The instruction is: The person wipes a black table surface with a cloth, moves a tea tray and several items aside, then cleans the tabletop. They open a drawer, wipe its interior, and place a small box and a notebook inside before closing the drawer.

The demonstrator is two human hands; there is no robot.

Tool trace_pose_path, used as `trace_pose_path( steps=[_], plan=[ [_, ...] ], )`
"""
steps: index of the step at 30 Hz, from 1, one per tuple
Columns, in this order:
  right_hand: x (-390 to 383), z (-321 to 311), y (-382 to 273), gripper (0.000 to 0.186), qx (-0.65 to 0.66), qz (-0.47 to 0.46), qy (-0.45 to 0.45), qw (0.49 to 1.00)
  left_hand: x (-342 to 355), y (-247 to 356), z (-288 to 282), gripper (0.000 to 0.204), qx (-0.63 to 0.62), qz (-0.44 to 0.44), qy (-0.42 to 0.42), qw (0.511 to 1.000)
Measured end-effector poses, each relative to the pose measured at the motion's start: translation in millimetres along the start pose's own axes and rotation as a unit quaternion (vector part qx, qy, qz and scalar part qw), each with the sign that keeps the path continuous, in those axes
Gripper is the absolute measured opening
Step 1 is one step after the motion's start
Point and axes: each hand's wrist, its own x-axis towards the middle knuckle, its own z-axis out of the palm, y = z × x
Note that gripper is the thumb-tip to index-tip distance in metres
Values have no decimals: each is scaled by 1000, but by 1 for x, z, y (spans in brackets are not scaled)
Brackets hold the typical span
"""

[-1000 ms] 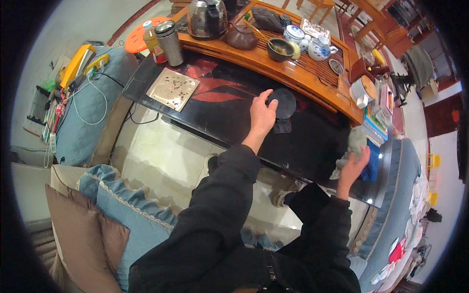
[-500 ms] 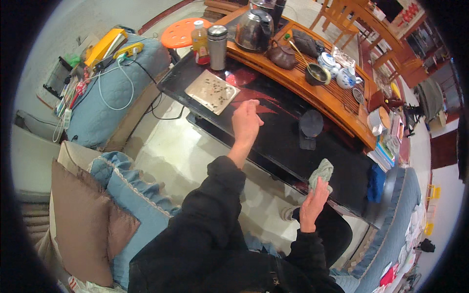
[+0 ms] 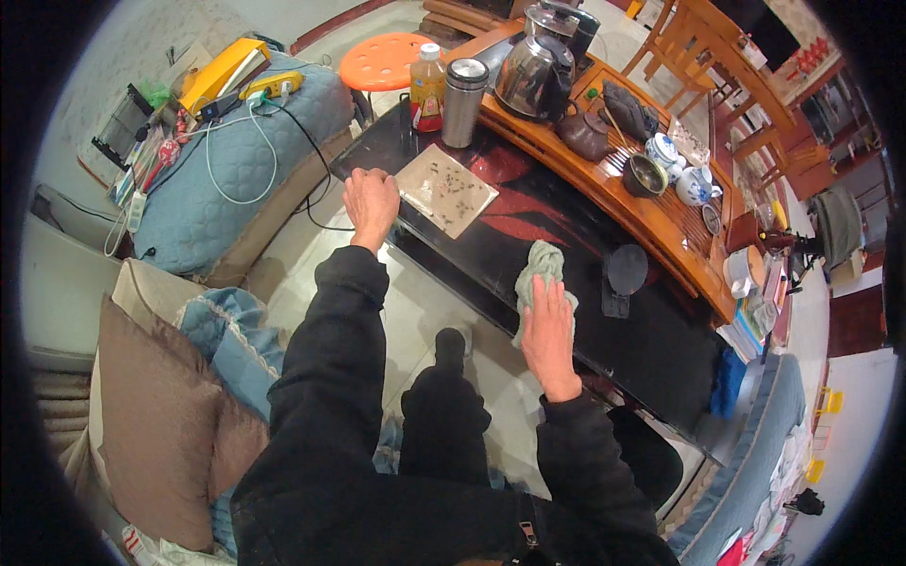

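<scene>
My right hand (image 3: 548, 332) presses a pale green cloth (image 3: 542, 259) against the front edge of a black table (image 3: 661, 354), fingers laid long over it. At the table's left end, my left hand (image 3: 371, 200) curls its fingers over the front edge. Close beside it lies a flat tan board (image 3: 445, 189) strewn with small dark bits. A dark round-topped object (image 3: 627, 270) sits on the black surface to the right of the cloth. Behind the board stand a steel tumbler (image 3: 464, 104) and a bottle (image 3: 427, 90) of yellowish drink.
A wooden tea tray (image 3: 604, 193) along the back holds a glass kettle (image 3: 535, 75), a brown teapot (image 3: 582, 135), a dark bowl (image 3: 645, 175) and a blue-and-white pot (image 3: 696, 186). An orange stool (image 3: 384, 61) stands behind the left end. Blue cloth (image 3: 728, 382) hangs at the right end.
My left hand has moved left, from over the table beside the board to the edge at its left. My right hand has carried the cloth leftward along the front edge.
</scene>
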Motion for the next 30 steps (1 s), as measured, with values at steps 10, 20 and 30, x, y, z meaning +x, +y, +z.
trace_pose_path(
  steps=[10,20,30],
  plan=[
    [74,14,31,55,-5,22,1,1000,6,-1,-1,22,-178,-148,-69,970],
    [167,42,52,59,-109,111,64,986,-81,-85,-74,16,-696,-287,-48,656],
    [146,52,8,54,-83,-34,13,996,-111,-129,-96,11,-743,-273,-21,611]
  ],
)
